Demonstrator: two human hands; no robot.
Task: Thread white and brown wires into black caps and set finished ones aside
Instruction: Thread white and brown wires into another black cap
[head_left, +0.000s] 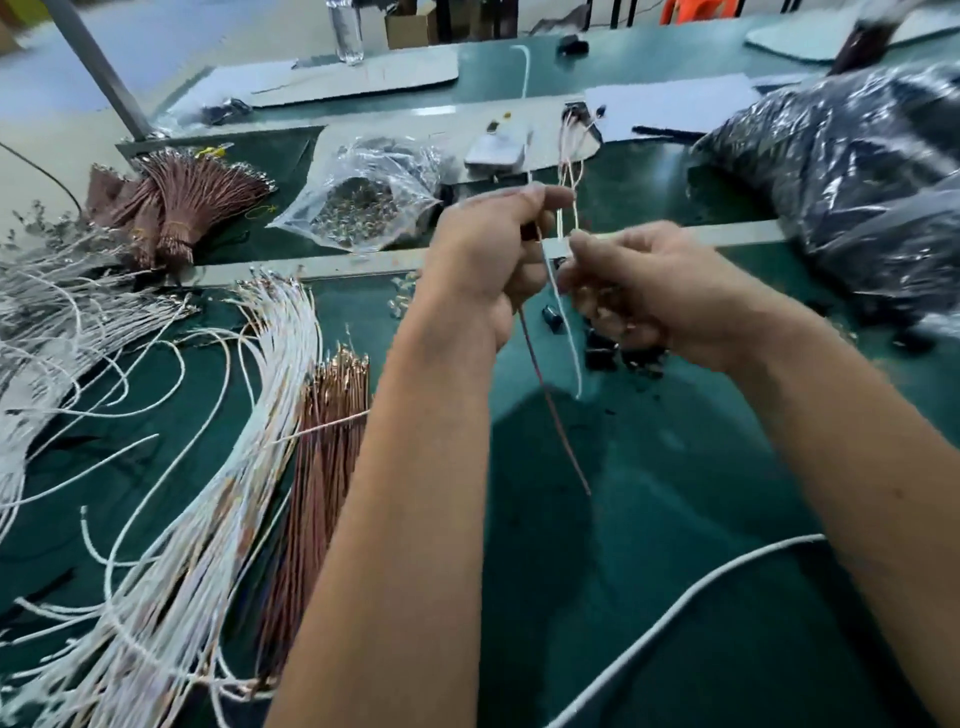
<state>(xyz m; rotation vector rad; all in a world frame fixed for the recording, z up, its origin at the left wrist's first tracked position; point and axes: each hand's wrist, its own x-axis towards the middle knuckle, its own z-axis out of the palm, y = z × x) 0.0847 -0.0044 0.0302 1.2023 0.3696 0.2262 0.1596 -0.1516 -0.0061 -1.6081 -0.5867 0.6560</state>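
Green table (675, 493) — left hand (483, 260) pinches one brown wire (553, 410), right hand (628, 291) one white wire (571, 343).

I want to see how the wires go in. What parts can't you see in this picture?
Head view only:
- Whether a black cap is held: hidden behind the left hand and right hand, and blurred.
- White wire and brown wire: upper ends vanish inside the hands.
- Loose black caps: partly covered by the right hand, too blurred to count.

Both hands, left hand (480, 254) and right hand (631, 291), pinch a white wire (563, 317).
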